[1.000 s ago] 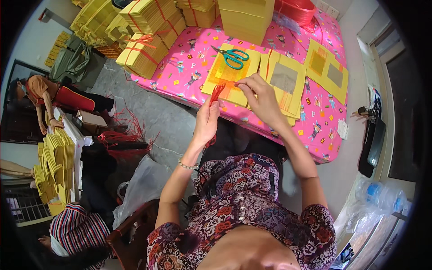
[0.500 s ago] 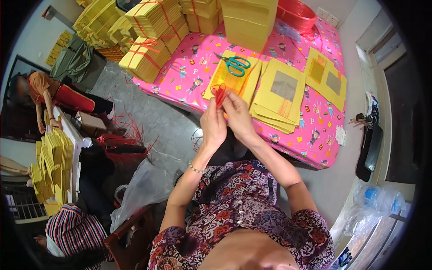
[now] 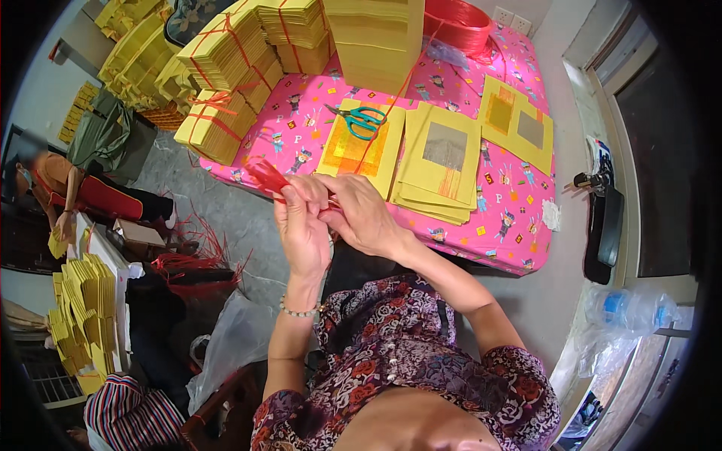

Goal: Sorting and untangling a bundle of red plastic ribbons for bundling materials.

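Desk (image 3: 492, 244) with a pink cartoon-print cover fills the upper middle of my feed. Off to the left, I see a co-worker (image 3: 111, 198) in a brown top and red apron, near a pile of folded yellow pieces (image 3: 86, 304). Along the desk's far left part stand yellow paper bundles (image 3: 226, 52) bound with red ties, with a tall yellow stack (image 3: 372, 45) to their right. Beyond that, I make out a big red twine roll (image 3: 455, 26).

Nearer me lie flat yellow papers: at left a sheet (image 3: 350, 152) with an orange panel, in the middle a loose sheet pile (image 3: 432, 173) whose top one has a grey panel, and at right a longer sheet (image 3: 517, 120) bearing both.

Both hands meet just before the desk's near edge. I have the left hand (image 3: 304, 233) pinching a bunch of red cord (image 3: 265, 174), its loops fanning out past the fingertips; the right hand (image 3: 365, 218) presses against it, fingers curled on the cord. Teal-handled scissors (image 3: 347, 114) rest on the left sheet, blades toward the upper left. Thinnest of all, a red strand (image 3: 401, 86) slants down past the scissors' handles toward the hands.
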